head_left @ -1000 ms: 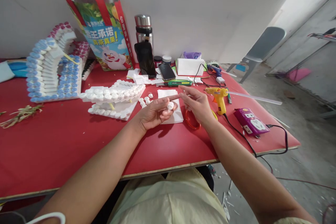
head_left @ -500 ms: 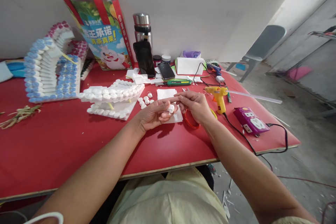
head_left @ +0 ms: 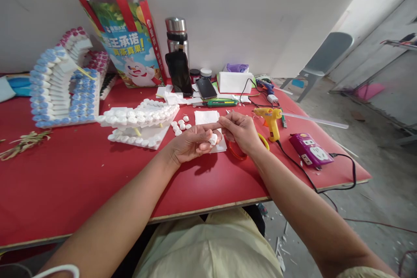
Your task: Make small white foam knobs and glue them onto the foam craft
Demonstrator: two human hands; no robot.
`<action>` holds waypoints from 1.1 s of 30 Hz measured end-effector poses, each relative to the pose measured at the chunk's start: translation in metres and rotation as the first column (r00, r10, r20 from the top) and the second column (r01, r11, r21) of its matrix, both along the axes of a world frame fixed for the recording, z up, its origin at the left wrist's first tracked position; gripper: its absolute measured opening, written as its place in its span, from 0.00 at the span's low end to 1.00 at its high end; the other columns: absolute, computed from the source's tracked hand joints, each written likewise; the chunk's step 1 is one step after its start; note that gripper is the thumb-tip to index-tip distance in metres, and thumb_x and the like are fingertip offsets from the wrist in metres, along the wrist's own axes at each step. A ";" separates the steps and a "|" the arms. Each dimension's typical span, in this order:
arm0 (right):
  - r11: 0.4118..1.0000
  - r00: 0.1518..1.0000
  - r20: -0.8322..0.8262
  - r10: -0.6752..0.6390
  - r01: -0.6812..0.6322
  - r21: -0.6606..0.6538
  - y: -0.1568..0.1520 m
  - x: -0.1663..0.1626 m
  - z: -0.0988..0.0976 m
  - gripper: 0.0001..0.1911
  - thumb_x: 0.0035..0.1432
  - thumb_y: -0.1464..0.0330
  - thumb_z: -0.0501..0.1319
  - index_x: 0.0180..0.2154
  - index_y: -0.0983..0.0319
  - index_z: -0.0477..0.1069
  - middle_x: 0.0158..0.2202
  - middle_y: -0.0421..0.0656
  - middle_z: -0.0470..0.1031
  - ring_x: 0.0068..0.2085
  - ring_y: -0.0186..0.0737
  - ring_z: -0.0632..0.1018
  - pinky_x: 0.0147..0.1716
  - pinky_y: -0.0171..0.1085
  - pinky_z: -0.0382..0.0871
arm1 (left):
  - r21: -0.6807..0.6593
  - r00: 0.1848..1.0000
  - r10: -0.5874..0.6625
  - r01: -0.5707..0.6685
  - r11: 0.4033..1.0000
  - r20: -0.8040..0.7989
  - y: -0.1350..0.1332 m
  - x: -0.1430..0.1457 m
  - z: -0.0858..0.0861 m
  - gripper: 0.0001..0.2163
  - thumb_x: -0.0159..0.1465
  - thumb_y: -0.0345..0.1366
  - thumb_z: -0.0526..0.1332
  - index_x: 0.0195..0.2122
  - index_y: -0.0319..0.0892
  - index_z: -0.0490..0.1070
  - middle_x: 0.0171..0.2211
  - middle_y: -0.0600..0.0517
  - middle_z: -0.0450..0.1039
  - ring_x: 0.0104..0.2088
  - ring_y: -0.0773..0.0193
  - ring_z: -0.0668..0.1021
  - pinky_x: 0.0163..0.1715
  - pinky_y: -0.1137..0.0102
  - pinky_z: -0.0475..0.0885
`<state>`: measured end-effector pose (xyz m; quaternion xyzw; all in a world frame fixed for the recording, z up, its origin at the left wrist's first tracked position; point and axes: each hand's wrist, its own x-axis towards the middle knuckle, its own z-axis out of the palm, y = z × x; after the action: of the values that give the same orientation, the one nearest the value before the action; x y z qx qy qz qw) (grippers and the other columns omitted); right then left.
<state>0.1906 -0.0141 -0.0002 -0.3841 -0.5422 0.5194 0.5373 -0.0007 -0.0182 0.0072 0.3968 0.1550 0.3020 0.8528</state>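
Between the thumb and fingers of my left hand (head_left: 194, 141) is a small white rolled paper piece (head_left: 213, 139). The fingers of my right hand (head_left: 239, 127) are pinched together at the tip of my left index finger; whether anything is between them is hidden. Under both hands lies a white paper sheet (head_left: 207, 116). Several similar small white pieces (head_left: 177, 127) rest left of it. Farther left stands a tiered white model (head_left: 138, 117) edged with such pieces. Scissors with red and yellow handles (head_left: 264, 140) lie partly behind my right hand.
A yellow glue gun (head_left: 272, 122) and a purple power socket (head_left: 311, 150) with a black cord stand at right. Behind are a green box cutter (head_left: 221, 103), phones (head_left: 206, 88), a steel bottle (head_left: 177, 37) and a shopping bag (head_left: 130, 47). A blue-and-white model (head_left: 63, 91) stands left.
My right hand's fingers have closed in on the left index fingertip. The white piece in my left hand has shifted and turned slightly; the rest stays put.
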 end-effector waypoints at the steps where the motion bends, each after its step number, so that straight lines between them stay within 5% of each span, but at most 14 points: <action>1: 1.000 1.000 0.006 -0.011 0.011 0.001 0.000 -0.001 0.000 0.19 0.57 0.55 0.70 0.27 0.63 0.71 0.18 0.36 0.70 0.14 0.26 0.61 0.13 0.32 0.51 | 0.002 1.000 -0.001 0.001 1.000 -0.002 0.000 0.000 0.000 0.22 0.58 0.37 0.74 0.53 0.35 0.78 0.32 0.51 0.72 0.17 0.83 0.60 0.15 0.85 0.59; 7: 0.997 0.995 0.070 -0.067 0.065 0.031 0.003 0.004 0.001 0.17 0.60 0.55 0.66 0.31 0.63 0.72 0.18 0.36 0.71 0.14 0.27 0.65 0.15 0.32 0.56 | 0.025 1.000 0.020 -0.019 1.000 -0.016 0.002 -0.001 0.000 0.23 0.58 0.39 0.74 0.54 0.37 0.78 0.32 0.51 0.71 0.18 0.83 0.59 0.15 0.84 0.58; 18: 1.000 0.981 -0.195 -0.005 0.001 -0.021 0.006 0.004 -0.001 0.09 0.54 0.66 0.69 0.34 0.63 0.73 0.25 0.36 0.73 0.19 0.25 0.64 0.19 0.31 0.57 | 0.033 0.996 0.086 -0.085 0.996 -0.011 0.005 -0.003 0.002 0.23 0.59 0.40 0.73 0.54 0.36 0.78 0.32 0.51 0.70 0.20 0.79 0.61 0.17 0.81 0.59; 24: 1.000 0.990 -0.142 0.000 -0.002 -0.018 0.008 0.008 -0.002 0.13 0.54 0.63 0.71 0.37 0.64 0.75 0.26 0.39 0.77 0.21 0.30 0.73 0.22 0.33 0.66 | 0.008 0.996 0.092 -0.092 0.996 0.013 0.006 -0.004 0.000 0.22 0.59 0.38 0.73 0.53 0.35 0.78 0.32 0.51 0.70 0.19 0.81 0.61 0.18 0.82 0.59; 33: 0.998 0.989 -0.151 -0.006 -0.002 -0.056 0.005 0.008 0.003 0.14 0.53 0.61 0.73 0.34 0.64 0.75 0.28 0.40 0.78 0.20 0.28 0.72 0.19 0.31 0.64 | -0.027 0.990 0.139 -0.138 0.990 0.031 0.007 -0.003 -0.001 0.22 0.58 0.36 0.74 0.53 0.34 0.78 0.32 0.52 0.70 0.20 0.80 0.63 0.17 0.82 0.61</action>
<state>0.1984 -0.0094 0.0024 -0.3593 -0.4847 0.5615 0.5662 -0.0040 -0.0113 0.0067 0.3696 0.1718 0.3651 0.8370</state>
